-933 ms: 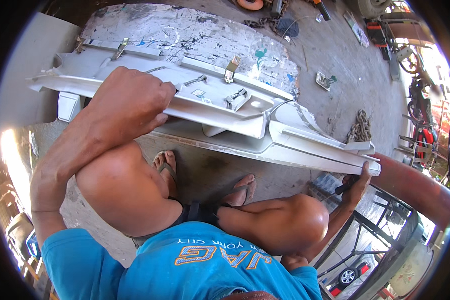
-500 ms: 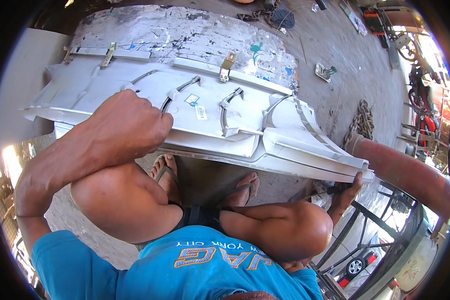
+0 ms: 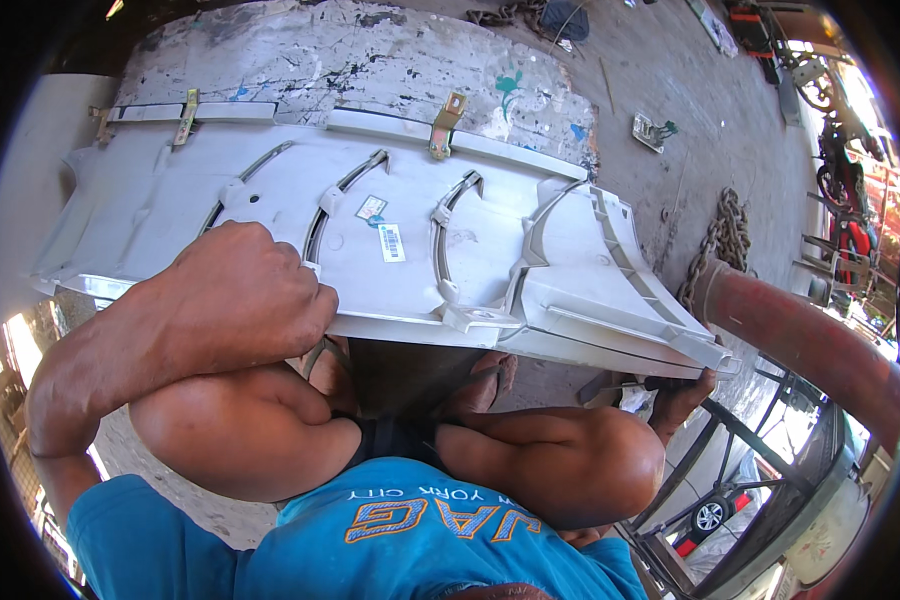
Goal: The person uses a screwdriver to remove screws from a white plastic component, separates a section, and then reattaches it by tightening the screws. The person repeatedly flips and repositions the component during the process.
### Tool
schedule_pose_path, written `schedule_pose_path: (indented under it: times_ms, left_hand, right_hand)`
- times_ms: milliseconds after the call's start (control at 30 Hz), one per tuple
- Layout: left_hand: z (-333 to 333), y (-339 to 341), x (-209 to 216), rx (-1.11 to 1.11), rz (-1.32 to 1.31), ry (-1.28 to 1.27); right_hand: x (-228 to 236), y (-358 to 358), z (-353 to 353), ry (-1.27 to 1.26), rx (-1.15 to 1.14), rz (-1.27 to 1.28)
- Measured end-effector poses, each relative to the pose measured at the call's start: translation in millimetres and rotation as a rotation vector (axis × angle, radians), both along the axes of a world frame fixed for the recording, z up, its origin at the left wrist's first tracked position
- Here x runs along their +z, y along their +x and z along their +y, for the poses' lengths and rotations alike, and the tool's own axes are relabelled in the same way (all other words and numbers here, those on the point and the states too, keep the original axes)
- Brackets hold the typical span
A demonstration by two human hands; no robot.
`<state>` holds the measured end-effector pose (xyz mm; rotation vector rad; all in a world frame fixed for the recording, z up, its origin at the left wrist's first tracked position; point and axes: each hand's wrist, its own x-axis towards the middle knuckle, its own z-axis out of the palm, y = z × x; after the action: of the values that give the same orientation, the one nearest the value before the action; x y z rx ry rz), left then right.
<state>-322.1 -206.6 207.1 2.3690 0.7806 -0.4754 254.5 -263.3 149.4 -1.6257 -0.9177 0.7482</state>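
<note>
A long white moulded vehicle panel (image 3: 360, 270) spans the view in front of my knees. It has curved slots, two stickers and metal brackets on its far edge. My left hand (image 3: 255, 275) is a closed fist over its near edge, left of middle; the fingertips are hidden, so what they hold cannot be seen. At the panel's right end, my right hand (image 3: 685, 395) grips the narrow corner, partly behind my knee. A gold-coloured bracket (image 3: 446, 125) stands on the far edge, and another bracket (image 3: 186, 118) sits farther left.
A paint-stained board (image 3: 370, 60) lies beyond the panel. To the right are a red pipe (image 3: 810, 345), a heavy chain (image 3: 727, 240) and a small metal plate (image 3: 648, 132). A dark metal frame (image 3: 760, 450) stands near my right knee.
The panel has shifted slightly left and tilted, hiding more of my feet and showing less of its near side. My left fist has come lower and left, uncovering a slot. The right hand has dropped slightly.
</note>
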Motion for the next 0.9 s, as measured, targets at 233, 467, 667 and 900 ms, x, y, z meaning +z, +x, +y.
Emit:
schedule_pose_path:
  times_ms: [233,467,667,900]
  left_hand:
    - [1,-2,-4,-0.002,-0.016,-0.003]
    - [8,2,9,-0.001,0.102,-0.123]
    - [10,1,7,0.008,0.129,-0.17]
    - [7,-1,9,0.061,0.063,-0.117]
  right_hand:
    - [0,-7,8,0.004,-0.013,-0.02]
    - [5,-8,15,-0.06,-0.074,-0.043]
    - [5,-9,21,-0.078,-0.108,-0.063]
    - [7,-10,24,-0.078,-0.142,-0.086]
